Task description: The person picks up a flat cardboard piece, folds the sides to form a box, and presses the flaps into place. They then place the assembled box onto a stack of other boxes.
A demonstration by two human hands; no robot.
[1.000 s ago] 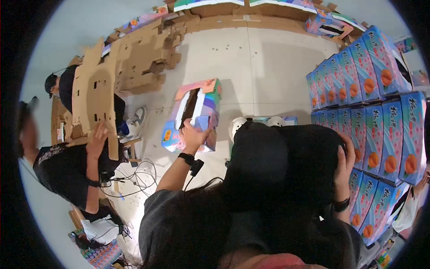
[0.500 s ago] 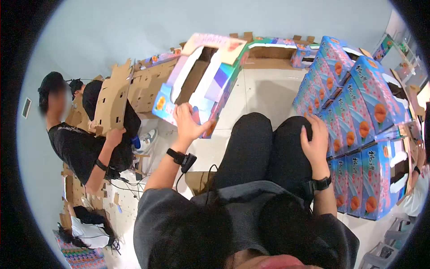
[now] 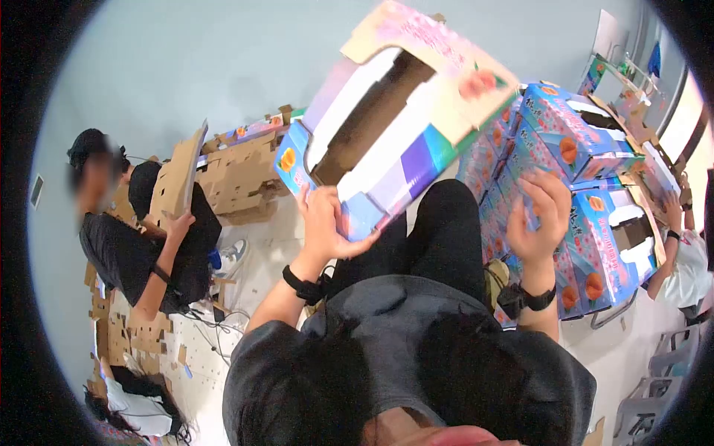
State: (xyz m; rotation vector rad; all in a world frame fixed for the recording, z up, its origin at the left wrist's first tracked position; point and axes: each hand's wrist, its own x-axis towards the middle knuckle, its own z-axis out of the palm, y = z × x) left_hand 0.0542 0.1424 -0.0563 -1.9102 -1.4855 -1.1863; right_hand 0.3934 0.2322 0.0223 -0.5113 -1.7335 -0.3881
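Note:
My left hand [image 3: 327, 223] grips the lower corner of a printed cardboard fruit box [image 3: 424, 160], holding it up and tilted in front of my knees. The box has an open slot in its top with white inner flaps, a peach-coloured end panel and blue and purple printing. Raised over my right side, my right hand [image 3: 541, 215] is slightly blurred, its fingers apart and curved, with nothing in it. Close by that hand stands a stack of similar blue and pink peach boxes [image 3: 547, 160].
To the left, a seated person in black [image 3: 134, 253] holds a flat cardboard sheet [image 3: 178, 171]. Brown cardboard [image 3: 242, 178] lies along the wall. At the right edge a person in white [image 3: 680, 267] reaches toward the stack. Grey stools [image 3: 654, 386] stand at lower right.
The held box has come closer and swung up to the right. My right hand has lifted off my knee toward the stack. My view has turned slightly right.

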